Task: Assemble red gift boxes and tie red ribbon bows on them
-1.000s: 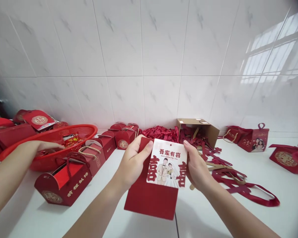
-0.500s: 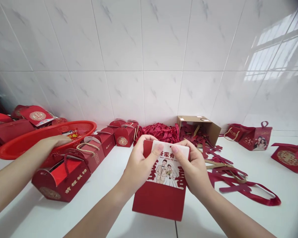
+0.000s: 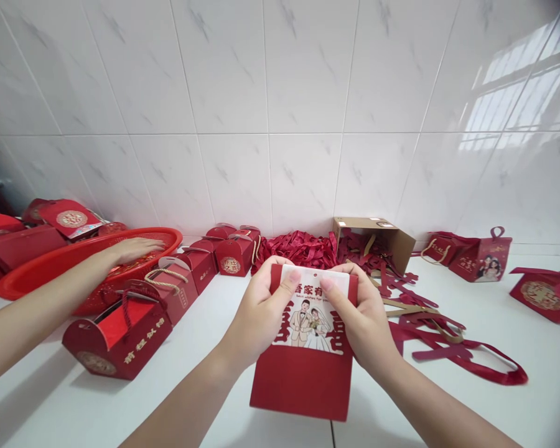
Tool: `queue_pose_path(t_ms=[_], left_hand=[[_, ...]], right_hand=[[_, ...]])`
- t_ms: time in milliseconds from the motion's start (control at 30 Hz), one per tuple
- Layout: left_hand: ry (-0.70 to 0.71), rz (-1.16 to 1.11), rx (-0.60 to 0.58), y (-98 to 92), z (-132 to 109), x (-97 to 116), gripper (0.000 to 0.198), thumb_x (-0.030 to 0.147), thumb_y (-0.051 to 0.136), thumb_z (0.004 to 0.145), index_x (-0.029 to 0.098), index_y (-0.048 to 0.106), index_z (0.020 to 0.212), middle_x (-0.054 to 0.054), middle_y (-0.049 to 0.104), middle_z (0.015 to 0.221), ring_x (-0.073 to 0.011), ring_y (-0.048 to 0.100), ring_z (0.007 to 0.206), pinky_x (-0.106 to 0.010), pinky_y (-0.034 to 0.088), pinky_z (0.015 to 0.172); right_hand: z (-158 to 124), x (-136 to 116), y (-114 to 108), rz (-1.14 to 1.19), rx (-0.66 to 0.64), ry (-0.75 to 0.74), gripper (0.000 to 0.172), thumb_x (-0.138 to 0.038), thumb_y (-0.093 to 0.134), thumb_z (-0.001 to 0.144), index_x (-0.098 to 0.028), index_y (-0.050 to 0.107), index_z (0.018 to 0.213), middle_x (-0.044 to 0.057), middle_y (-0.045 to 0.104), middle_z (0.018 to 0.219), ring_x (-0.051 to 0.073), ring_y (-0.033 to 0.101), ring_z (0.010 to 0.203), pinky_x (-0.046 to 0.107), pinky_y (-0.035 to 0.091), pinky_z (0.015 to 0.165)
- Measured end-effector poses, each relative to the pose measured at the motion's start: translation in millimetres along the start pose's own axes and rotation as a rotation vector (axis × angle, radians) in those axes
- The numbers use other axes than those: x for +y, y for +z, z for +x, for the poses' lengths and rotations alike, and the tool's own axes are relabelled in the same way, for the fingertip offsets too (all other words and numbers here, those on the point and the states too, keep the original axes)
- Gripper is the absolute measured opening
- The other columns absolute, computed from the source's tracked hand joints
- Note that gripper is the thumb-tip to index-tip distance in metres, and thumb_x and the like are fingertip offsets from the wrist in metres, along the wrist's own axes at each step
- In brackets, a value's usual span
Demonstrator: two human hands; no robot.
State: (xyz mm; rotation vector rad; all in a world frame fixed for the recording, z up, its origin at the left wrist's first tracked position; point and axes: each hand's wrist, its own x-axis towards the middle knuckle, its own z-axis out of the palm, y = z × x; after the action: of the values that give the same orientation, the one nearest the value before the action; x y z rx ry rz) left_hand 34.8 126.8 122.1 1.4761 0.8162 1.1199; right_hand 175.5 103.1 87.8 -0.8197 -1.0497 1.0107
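A flat red paper bag is held up over the white counter by both hands. A white card printed with a bride, a groom and red characters lies against its front. My left hand grips the bag's upper left, thumb pressed on the card's top edge. My right hand grips the upper right, its thumb also on the card's top. Both thumbs nearly meet at the card's top middle.
Another person's arm reaches from the left into a red plastic basket. Red gift boxes with rope handles stand in a row. A tipped cardboard box spills red ribbons. More red bags sit at the right.
My hands drew together, thumbs sliding inward along the card's top edge, and the card now sits squarer on the bag. The other person's hand moved further into the basket.
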Motion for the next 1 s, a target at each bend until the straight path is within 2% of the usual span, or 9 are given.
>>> queue_pose_path(t_ms=[267,467,533,633,733,833,933,1000], left_hand=[[0.0,0.021,-0.015,-1.2,-1.4,0.7,0.026,0.047,0.055,0.083,0.022,0.048,0.081,0.004,0.052,0.065,-0.0124,0.054,0.063,-0.023,0.045,0.059],[-0.033,-0.058,-0.013,0.4,-2.2,0.3,0.026,0.045,0.06,0.081,0.022,0.05,0.083,0.003,0.056,0.065,-0.013,0.058,0.06,-0.024,0.048,0.057],[-0.043,-0.123,0.009,2.3,-1.8,0.2,0.027,0.042,0.065,0.077,0.023,0.053,0.092,0.002,0.063,0.073,-0.0147,0.062,0.064,-0.026,0.051,0.06],[-0.064,-0.181,0.038,5.0,-0.4,0.4,0.043,0.035,0.075,0.069,0.024,0.057,0.106,-0.003,0.069,0.094,-0.0203,0.067,0.077,-0.032,0.056,0.066],[-0.146,-0.167,0.017,6.1,2.0,0.9,0.038,0.032,0.079,0.064,0.016,0.065,0.096,-0.007,0.072,0.082,-0.0253,0.069,0.073,-0.035,0.057,0.064],[-0.198,-0.161,0.009,6.8,4.4,2.4,0.032,0.03,0.08,0.061,0.012,0.069,0.085,-0.009,0.073,0.071,-0.0264,0.07,0.065,-0.036,0.058,0.06],[-0.182,-0.146,0.023,5.9,5.6,7.6,0.029,0.028,0.081,0.06,0.013,0.07,0.082,-0.008,0.073,0.07,-0.0256,0.07,0.062,-0.035,0.058,0.058],[-0.146,-0.117,0.076,-0.3,5.2,13.8,0.027,0.026,0.081,0.059,0.014,0.07,0.08,-0.007,0.073,0.068,-0.0245,0.069,0.059,-0.033,0.059,0.055]], right_hand=[[-0.6,-0.4,0.7,-0.019,0.012,-0.006,0.031,-0.043,0.069,0.075,-0.022,0.047,0.081,-0.001,0.062,0.069,0.015,0.061,0.059,0.026,0.053,0.052],[-1.4,-2.4,-1.1,-0.016,0.013,-0.025,0.031,-0.041,0.071,0.073,-0.021,0.047,0.078,-0.002,0.061,0.065,0.013,0.058,0.054,0.023,0.05,0.047],[-0.8,-3.5,-1.5,-0.028,0.02,-0.052,0.03,-0.04,0.071,0.073,-0.021,0.048,0.077,-0.002,0.061,0.065,0.013,0.058,0.054,0.022,0.049,0.047],[1.1,-4.1,-1.1,-0.048,0.039,-0.119,0.027,-0.038,0.07,0.073,-0.021,0.05,0.076,-0.002,0.061,0.066,0.012,0.058,0.056,0.022,0.048,0.05],[3.5,-2.8,0.0,-0.067,0.041,-0.152,0.025,-0.037,0.069,0.075,-0.02,0.05,0.076,-0.003,0.06,0.068,0.011,0.057,0.058,0.021,0.047,0.052],[4.3,-1.3,1.5,-0.073,0.024,-0.147,0.025,-0.037,0.067,0.076,-0.02,0.049,0.078,-0.003,0.058,0.069,0.01,0.056,0.06,0.021,0.046,0.054],[4.9,-1.5,2.8,-0.078,-0.04,-0.13,0.027,-0.041,0.065,0.078,-0.021,0.048,0.081,-0.004,0.056,0.067,0.01,0.054,0.058,0.021,0.044,0.051],[10.7,-1.5,0.7,-0.104,-0.086,-0.157,0.028,-0.048,0.056,0.083,-0.021,0.05,0.085,-0.003,0.057,0.071,0.011,0.055,0.062,0.022,0.045,0.056]])
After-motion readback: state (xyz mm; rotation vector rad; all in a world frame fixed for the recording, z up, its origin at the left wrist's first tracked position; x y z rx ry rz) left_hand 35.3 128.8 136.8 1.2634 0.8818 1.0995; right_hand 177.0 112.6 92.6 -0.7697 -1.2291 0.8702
